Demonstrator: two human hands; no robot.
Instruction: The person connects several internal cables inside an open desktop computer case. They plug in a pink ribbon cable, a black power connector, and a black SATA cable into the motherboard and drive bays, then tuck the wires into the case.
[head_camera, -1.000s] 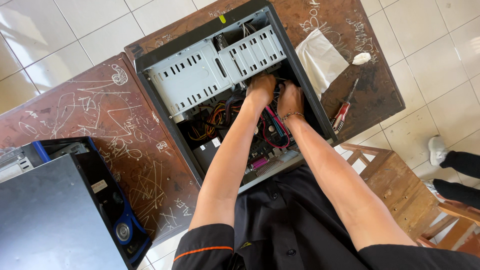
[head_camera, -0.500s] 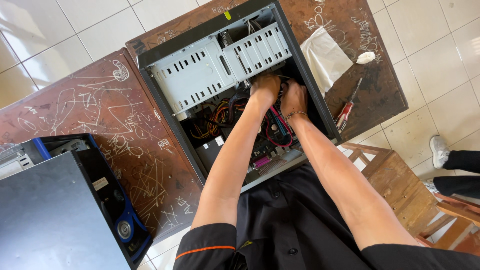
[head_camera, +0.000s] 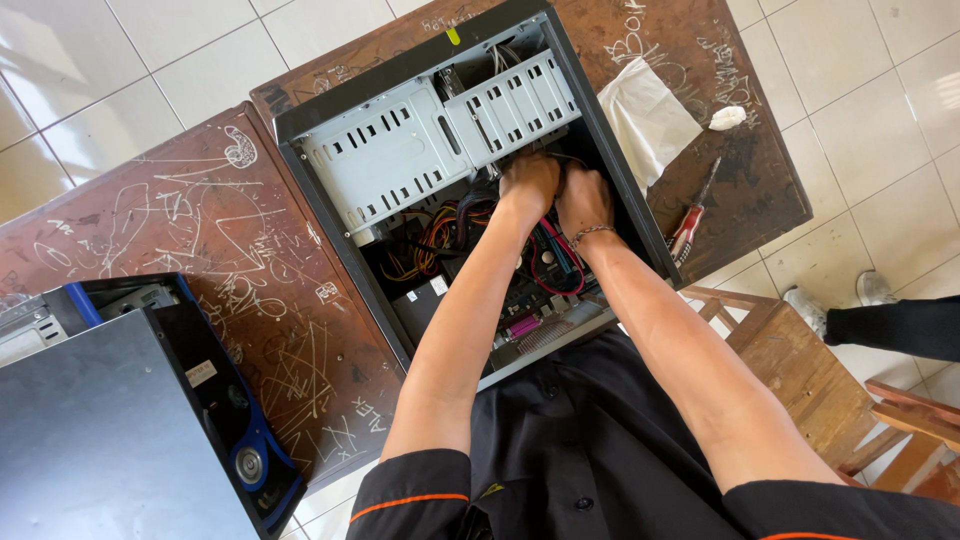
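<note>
An open desktop computer case (head_camera: 320, 135) lies on its side on a scratched brown wooden desk (head_camera: 180, 240). Grey drive bays (head_camera: 440, 140) fill its upper part; coloured cables (head_camera: 440, 235) and a board lie below them. My left hand (head_camera: 528, 182) and my right hand (head_camera: 583, 197), a thin bracelet on its wrist, are both deep inside the case, side by side under the drive bays. Their fingers curl around something among the cables; what they grip is hidden.
A white cloth (head_camera: 648, 118), a small white object (head_camera: 727, 118) and a red-handled screwdriver (head_camera: 692, 220) lie on the desk right of the case. A second black and blue computer case (head_camera: 130, 400) stands at lower left. Wooden chairs (head_camera: 790, 350) and another person's feet (head_camera: 850, 300) are at right.
Both hands stay in the same spot inside the case; only the camera view has shifted slightly.
</note>
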